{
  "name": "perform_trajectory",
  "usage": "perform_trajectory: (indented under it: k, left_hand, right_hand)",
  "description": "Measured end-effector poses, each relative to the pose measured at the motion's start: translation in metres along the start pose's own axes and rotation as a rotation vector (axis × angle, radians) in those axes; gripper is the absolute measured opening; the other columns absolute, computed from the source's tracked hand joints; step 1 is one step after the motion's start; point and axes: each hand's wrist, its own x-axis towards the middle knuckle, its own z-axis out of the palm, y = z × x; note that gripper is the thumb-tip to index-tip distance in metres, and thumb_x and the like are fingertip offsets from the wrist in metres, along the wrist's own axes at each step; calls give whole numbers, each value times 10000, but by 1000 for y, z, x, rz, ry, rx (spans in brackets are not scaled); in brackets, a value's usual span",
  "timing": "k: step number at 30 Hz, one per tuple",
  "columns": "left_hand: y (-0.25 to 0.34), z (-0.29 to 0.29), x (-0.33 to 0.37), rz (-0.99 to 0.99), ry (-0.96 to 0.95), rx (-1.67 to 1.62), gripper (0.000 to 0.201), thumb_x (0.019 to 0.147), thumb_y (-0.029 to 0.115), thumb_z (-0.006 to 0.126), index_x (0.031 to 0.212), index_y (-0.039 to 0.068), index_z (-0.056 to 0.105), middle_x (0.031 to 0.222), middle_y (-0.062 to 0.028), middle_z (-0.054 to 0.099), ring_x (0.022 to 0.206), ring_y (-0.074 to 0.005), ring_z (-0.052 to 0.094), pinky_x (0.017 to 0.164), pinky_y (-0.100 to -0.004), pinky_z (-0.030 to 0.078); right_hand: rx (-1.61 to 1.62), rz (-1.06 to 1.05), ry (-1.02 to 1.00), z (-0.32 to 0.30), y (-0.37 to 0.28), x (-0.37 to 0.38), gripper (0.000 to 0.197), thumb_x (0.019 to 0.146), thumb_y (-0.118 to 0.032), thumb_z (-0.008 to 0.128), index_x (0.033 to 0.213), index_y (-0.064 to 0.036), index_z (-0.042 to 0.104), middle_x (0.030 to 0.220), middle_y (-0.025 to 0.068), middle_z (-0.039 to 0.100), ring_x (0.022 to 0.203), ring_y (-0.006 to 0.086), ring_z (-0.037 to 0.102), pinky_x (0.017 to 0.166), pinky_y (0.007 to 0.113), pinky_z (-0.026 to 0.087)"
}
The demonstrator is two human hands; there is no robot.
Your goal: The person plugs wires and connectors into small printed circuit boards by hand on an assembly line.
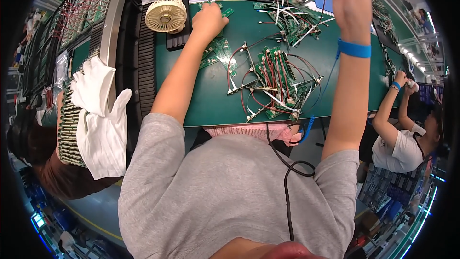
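Note:
Beyond my left forearm, my left hand [209,18] is closed, its fingers curled on a small green circuit board [227,13] at the far side of the bench. More narrow green boards [223,53] lie loose just below that hand. My right hand [349,1] is raised at the far right with fingers apart, its top edge blurred; a blurred thin wire shows near its fingertips. A blue wrist strap [354,49] with a coiled cord circles that wrist. Between my arms lies a heap of wired circuit boards [278,79] with red, black and white leads.
Another pile of wired boards [294,21] lies farther back. A cream-coloured small fan [166,16] stands left of my left hand, beside a black ribbed conveyor [143,67]. White gloves [101,120] hang at the left over stacked boards. A co-worker [402,134] sits at the right.

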Motion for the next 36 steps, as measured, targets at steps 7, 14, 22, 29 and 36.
perform_trajectory:
  k: [7, 14, 22, 29, 36]
  left_hand:
    - [18, -25, 1, 117, -16, -428, 265, 757, 229, 596, 844, -2, 500, 686, -126, 616, 621, -227, 604, 547, -327, 459]
    - [68, -78, -39, 355, -356, -1443, 278, 884, 191, 485, 1087, 11, 424, 864, -165, 641, 606, -132, 609, 518, -213, 399]
    - [89, -88, -71, 444, -25, -1256, 170, 794, 157, 639, 832, -9, 628, 731, 7, 563, 680, -41, 503, 579, -182, 399]
    - [94, -104, -81, 341, -166, -1542, 141, 822, 87, 589, 913, -6, 534, 715, -80, 602, 594, -135, 595, 568, -243, 490]
    - [100, -100, -90, 401, -169, -1652, 246, 847, 108, 563, 1034, -51, 553, 899, -146, 635, 848, -186, 621, 786, -278, 495]
  right_hand:
    - [45, 87, -237, 8, -30, -38, 356, 905, -222, 452, 1180, 5, 460, 765, 24, 508, 692, 110, 469, 621, 243, 390]
    - [-942, 364, 9, 37, -17, -96, 227, 904, -203, 440, 986, -9, 524, 589, -28, 439, 547, 35, 387, 512, 172, 294]
    - [-925, 403, -20, 58, -5, -106, 142, 865, -145, 514, 840, -10, 549, 625, -10, 513, 583, 43, 457, 515, 178, 329]
    - [-881, 431, 44, 53, -5, -113, 157, 857, -157, 527, 867, -15, 593, 608, -25, 509, 519, 18, 389, 458, 164, 277]
    - [-819, 376, 130, 56, -7, -113, 164, 862, -167, 518, 851, -25, 600, 557, -43, 463, 496, 4, 356, 439, 163, 245]
